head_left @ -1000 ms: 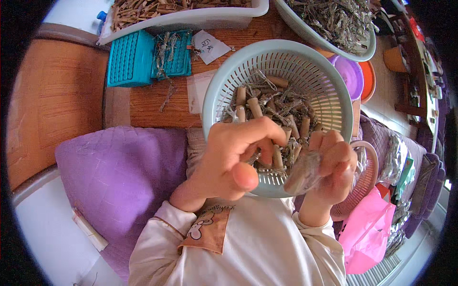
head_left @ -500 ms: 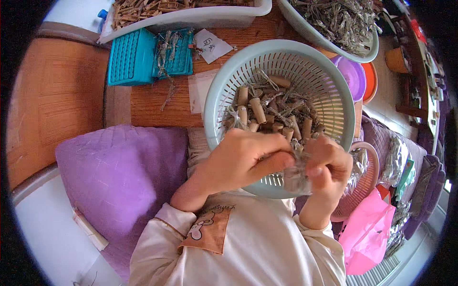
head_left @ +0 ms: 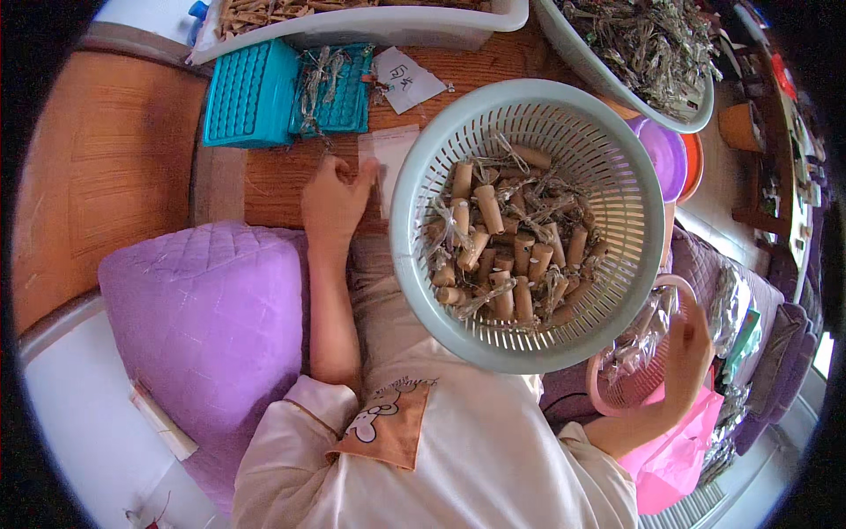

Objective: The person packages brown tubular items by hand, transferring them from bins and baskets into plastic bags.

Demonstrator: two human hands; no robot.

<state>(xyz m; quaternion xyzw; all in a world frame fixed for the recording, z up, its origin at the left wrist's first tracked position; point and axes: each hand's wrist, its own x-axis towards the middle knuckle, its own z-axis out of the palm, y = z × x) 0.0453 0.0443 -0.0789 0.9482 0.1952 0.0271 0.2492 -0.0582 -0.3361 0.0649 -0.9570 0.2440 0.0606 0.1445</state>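
A round grey-green plastic colander [head_left: 414,317] sits in front of me, holding several short tan cylinders [head_left: 488,209] with crinkled clear strips among them. To its left, my left hand [head_left: 337,198] is over the wooden table, thumb apart from the bent fingers, just below thin clear strips [head_left: 319,88] that hang over a teal plastic tray [head_left: 352,110]. I see nothing held in it. My right hand [head_left: 690,348] reaches over the rim of a pink basket [head_left: 599,388] at the right, beside crumpled clear film [head_left: 641,339]. Its fingertips are hidden from view.
A white tub [head_left: 370,40] of brown pieces stands at the back, and a grey-green basin [head_left: 696,115] of clear strips at the back right. Beside the trays lies a white paper slip [head_left: 410,81]. A purple cushion [head_left: 203,300] is at left, a pink bag [head_left: 674,458] at lower right.
My hands have parted from above the colander's near edge, where they worked on a clear-wrapped piece. The left moved to the table by the teal tray, the right to the pink basket.
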